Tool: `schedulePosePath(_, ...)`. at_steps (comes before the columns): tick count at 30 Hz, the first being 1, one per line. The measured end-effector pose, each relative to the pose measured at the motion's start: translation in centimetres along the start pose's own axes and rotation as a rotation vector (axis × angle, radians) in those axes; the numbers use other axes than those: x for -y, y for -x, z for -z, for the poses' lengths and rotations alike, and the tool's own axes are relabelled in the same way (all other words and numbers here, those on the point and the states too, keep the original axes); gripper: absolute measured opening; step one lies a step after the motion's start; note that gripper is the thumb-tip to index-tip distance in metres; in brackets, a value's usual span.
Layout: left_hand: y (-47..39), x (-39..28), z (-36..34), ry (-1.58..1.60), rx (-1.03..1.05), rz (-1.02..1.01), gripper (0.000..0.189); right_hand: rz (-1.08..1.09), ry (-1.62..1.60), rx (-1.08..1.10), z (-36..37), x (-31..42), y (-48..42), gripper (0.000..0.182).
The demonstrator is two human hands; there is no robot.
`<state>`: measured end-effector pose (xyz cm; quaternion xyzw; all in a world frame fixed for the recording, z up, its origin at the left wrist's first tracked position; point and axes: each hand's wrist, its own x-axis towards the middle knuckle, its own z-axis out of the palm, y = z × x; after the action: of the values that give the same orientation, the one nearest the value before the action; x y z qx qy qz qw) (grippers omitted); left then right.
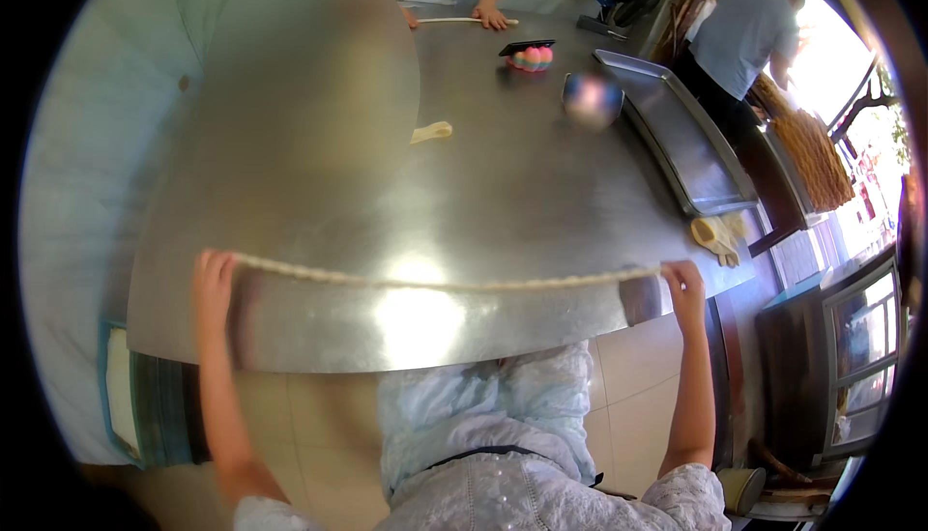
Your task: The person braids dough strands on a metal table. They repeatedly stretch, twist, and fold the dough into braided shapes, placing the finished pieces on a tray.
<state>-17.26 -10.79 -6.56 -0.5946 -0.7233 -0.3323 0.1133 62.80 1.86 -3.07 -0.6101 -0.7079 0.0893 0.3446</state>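
A long, thin twisted strand of dough (435, 285) stretches from side to side just over the near part of the metal table (507, 205). My left hand (215, 277) pinches its left end, and my right hand (683, 284) pinches the right end with thumb and fingers. Between them the strand sags slightly in the middle. Farther back on the tabletop lies a short pale piece of dough (434, 131), its left end cut off from view by a large blurred patch.
Across the table, a person's hand (491, 15) rests on another dough strand (449, 20). To the right are a metal tray (689, 139), rubber gloves (718, 240), a phone on a colourful stand (533, 58) and a fan (638, 2). Another person bends near brown twisted sticks (812, 158).
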Motion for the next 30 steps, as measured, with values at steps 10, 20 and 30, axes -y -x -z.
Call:
schedulePosePath(10,-0.9,-21.6,-12.2,0.017,0.074,-0.320,0.029,0.305,0.495,0.085,-11.6,9.1,7.1,0.046)
schedulePosePath(20,-5.6,-19.1,-14.9,-0.155,0.159,0.130,0.040,-0.174,0.559,-0.238,-10.4,2.6,-5.8,0.056)
schedulePosePath(30,-0.2,-25.0,-3.5,0.222,0.900,0.289,0.039,0.205,0.379,-0.133,-9.2,4.3,1.2,0.036)
